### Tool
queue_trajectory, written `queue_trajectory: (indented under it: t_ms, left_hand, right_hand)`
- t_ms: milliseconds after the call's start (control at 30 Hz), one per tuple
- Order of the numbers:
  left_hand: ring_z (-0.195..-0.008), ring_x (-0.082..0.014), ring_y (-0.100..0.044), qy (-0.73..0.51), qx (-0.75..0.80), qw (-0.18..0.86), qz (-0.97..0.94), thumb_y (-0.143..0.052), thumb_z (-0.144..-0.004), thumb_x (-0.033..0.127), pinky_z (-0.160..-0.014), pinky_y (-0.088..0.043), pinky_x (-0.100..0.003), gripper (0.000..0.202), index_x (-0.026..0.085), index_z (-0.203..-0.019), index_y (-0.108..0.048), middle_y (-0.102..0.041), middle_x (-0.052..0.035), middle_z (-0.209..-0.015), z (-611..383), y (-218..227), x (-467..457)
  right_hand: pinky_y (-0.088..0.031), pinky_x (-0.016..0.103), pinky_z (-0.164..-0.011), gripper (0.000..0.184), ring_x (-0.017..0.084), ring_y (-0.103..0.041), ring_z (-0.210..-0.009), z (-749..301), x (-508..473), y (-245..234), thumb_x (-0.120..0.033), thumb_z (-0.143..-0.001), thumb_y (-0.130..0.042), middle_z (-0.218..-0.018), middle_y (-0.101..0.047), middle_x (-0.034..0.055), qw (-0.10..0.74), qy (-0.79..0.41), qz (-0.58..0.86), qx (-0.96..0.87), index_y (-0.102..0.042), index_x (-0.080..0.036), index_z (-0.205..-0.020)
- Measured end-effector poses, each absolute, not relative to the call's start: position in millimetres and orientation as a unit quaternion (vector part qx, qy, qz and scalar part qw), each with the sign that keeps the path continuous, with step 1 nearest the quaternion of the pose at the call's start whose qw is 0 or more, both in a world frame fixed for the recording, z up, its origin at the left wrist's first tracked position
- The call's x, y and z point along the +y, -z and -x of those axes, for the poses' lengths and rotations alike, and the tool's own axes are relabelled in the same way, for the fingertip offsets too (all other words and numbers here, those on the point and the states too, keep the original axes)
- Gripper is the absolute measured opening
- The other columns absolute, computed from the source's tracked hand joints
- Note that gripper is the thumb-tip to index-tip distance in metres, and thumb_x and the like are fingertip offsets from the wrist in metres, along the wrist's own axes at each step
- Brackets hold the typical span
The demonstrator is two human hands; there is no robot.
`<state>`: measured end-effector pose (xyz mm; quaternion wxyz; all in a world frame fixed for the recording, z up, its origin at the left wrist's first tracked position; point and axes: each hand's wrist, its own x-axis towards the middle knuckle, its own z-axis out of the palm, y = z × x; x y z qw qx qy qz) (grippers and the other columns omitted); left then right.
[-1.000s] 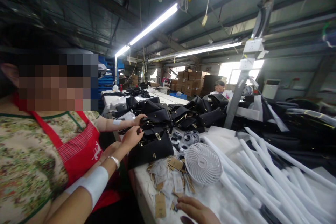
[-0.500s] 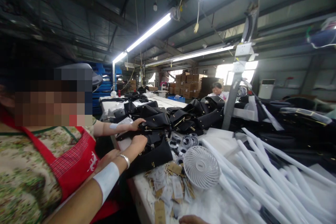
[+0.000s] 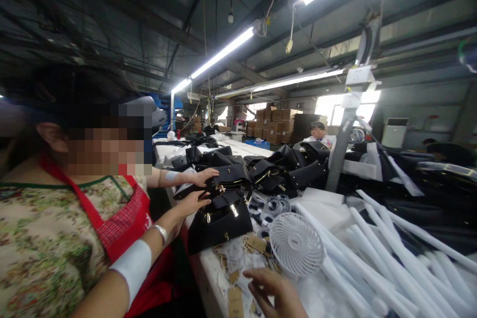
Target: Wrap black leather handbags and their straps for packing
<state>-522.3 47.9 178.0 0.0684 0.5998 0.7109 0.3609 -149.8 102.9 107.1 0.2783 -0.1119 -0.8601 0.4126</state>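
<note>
One of my hands shows at the bottom edge, and I take it for my right hand (image 3: 274,290). Its fingers are bent and apart, resting on a heap of paper hang tags (image 3: 238,258) on the white table (image 3: 208,273); nothing shows in its grasp. My left hand is out of view. Just beyond stands a small white fan (image 3: 297,243). On my left a co-worker in a red apron (image 3: 122,223) has both hands (image 3: 194,201) on a black handbag (image 3: 219,218) with gold hardware.
More black handbags (image 3: 268,171) are piled behind it. Long white foam tubes (image 3: 383,253) cover the table to the right. A grey post (image 3: 341,151) rises mid-table. Another person (image 3: 318,131) sits far back near stacked cardboard boxes (image 3: 276,126).
My hand has come up from the bottom edge onto the tags. The co-worker has pulled the handbag's flap up and shifted both hands on it. My view has swung slightly.
</note>
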Motion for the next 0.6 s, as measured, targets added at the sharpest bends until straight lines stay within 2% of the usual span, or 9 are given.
queue_trajectory:
  t_ms: [100, 167, 300, 367, 500, 600]
  left_hand:
    - [-0.109, -0.0258, -0.062, -0.394, 0.689, 0.089, -0.602, -0.062, -0.093, 0.036, -0.096, -0.050, -0.050, 0.030, 0.016, -0.115, -0.062, -0.065, -0.0079, -0.118, 518.0, -173.8, 45.2]
    - [-0.110, -0.0259, -0.062, -0.413, 0.678, 0.100, -0.600, -0.062, -0.093, 0.036, -0.097, -0.049, -0.051, 0.030, 0.016, -0.116, -0.062, -0.065, -0.0083, -0.120, 514.7, -173.1, 43.4]
    - [-0.109, -0.0257, -0.063, -0.437, 0.659, 0.125, -0.599, -0.062, -0.093, 0.035, -0.096, -0.050, -0.050, 0.031, 0.016, -0.117, -0.062, -0.065, -0.0083, -0.120, 509.9, -175.4, 40.5]
    - [-0.107, -0.0252, -0.064, -0.441, 0.653, 0.136, -0.600, -0.063, -0.093, 0.035, -0.095, -0.051, -0.050, 0.030, 0.016, -0.115, -0.063, -0.066, -0.0078, -0.117, 509.3, -176.1, 39.6]
    - [-0.102, -0.0242, -0.066, -0.457, 0.646, 0.143, -0.595, -0.064, -0.092, 0.035, -0.092, -0.052, -0.048, 0.028, 0.015, -0.112, -0.064, -0.068, -0.0065, -0.111, 509.6, -172.3, 37.9]
    - [-0.104, -0.0251, -0.065, -0.492, 0.644, 0.121, -0.574, -0.066, -0.091, 0.033, -0.094, -0.051, -0.050, 0.032, 0.016, -0.117, -0.062, -0.066, -0.0074, -0.116, 506.2, -167.8, 37.9]
  right_hand:
    - [-0.057, 0.035, -0.080, 0.038, 0.027, -0.070, -0.093, 190.5, 104.6, -135.7, -0.046, -0.086, -0.062, -0.108, -0.073, 0.0119, 0.313, -0.494, 0.156, -0.796, -0.075, -0.019, -0.110]
    - [-0.059, 0.036, -0.076, 0.044, 0.028, -0.070, -0.094, 222.7, 113.0, -152.8, -0.043, -0.078, -0.070, -0.113, -0.071, 0.0126, 0.325, -0.579, 0.173, -0.727, -0.073, -0.017, -0.113]
    - [-0.059, 0.031, -0.068, 0.055, 0.025, -0.070, -0.090, 285.2, 133.0, -175.5, -0.042, -0.077, -0.072, -0.115, -0.068, 0.0123, 0.346, -0.625, 0.190, -0.673, -0.064, -0.015, -0.125]
    - [-0.058, 0.028, -0.065, 0.056, 0.023, -0.070, -0.087, 309.1, 140.4, -181.5, -0.041, -0.076, -0.074, -0.111, -0.069, 0.0113, 0.357, -0.629, 0.195, -0.662, -0.064, -0.014, -0.124]
    - [-0.054, 0.024, -0.059, 0.046, 0.017, -0.067, -0.070, 338.2, 151.7, -188.2, -0.043, -0.070, -0.080, -0.087, -0.072, 0.0081, 0.363, -0.637, 0.180, -0.655, -0.073, -0.010, -0.102]
    - [-0.049, 0.022, -0.055, 0.041, 0.013, -0.061, -0.057, 348.9, 159.2, -192.7, -0.045, -0.064, -0.083, -0.066, -0.068, 0.0045, 0.364, -0.643, 0.161, -0.654, -0.074, -0.008, -0.081]
